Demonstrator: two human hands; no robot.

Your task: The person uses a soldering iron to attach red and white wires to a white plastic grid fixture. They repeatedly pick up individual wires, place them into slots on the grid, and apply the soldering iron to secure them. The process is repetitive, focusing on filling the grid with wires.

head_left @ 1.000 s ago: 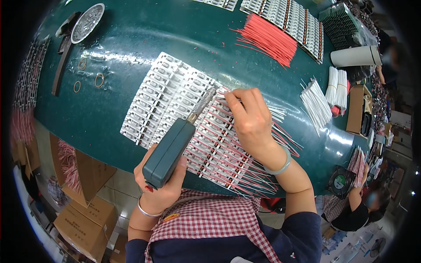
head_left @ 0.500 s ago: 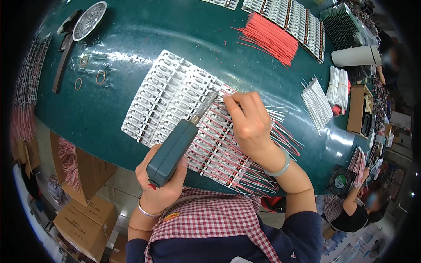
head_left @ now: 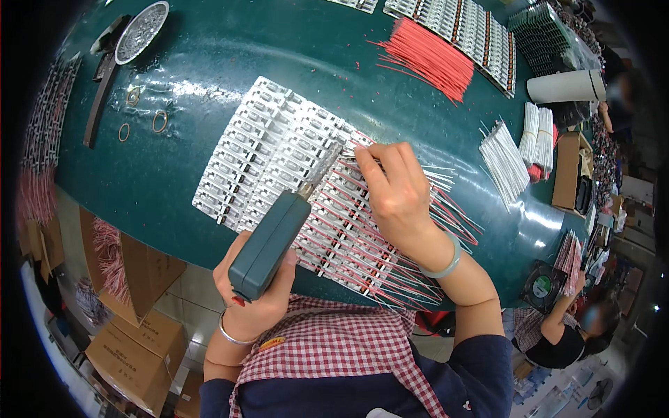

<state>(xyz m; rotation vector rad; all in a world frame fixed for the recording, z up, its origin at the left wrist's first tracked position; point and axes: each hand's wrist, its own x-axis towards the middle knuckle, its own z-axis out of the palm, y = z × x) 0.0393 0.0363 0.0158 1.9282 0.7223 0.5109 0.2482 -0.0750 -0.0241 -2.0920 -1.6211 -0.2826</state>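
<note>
My left hand (head_left: pixel 273 295) is closed round the dark green body of a soldering gun (head_left: pixel 268 244). The tool's slim metal front reaches up and right to the top edge of a white panel (head_left: pixel 254 150) of small parts in rows. My right hand (head_left: pixel 397 195) pinches a thin wire (head_left: pixel 357 149) beside that tip; the fingertips partly hide it. Red and white wires (head_left: pixel 376 258) stick out to the right from the rows under and below my right hand. Rows on the panel's left side carry no wires.
A bundle of red wires (head_left: pixel 428 59) and a second panel (head_left: pixel 474 42) lie at the far right. White wire bundles (head_left: pixel 504 166) are further right, by a cardboard box (head_left: pixel 570 174). A metal dish (head_left: pixel 142 33) and rubber bands (head_left: pixel 160 122) sit at left. A co-worker (head_left: pixel 557 338) sits at right.
The soldering gun and my left hand have shifted slightly down and left. My right hand stays almost in place, still pinching at the panel's top edge.
</note>
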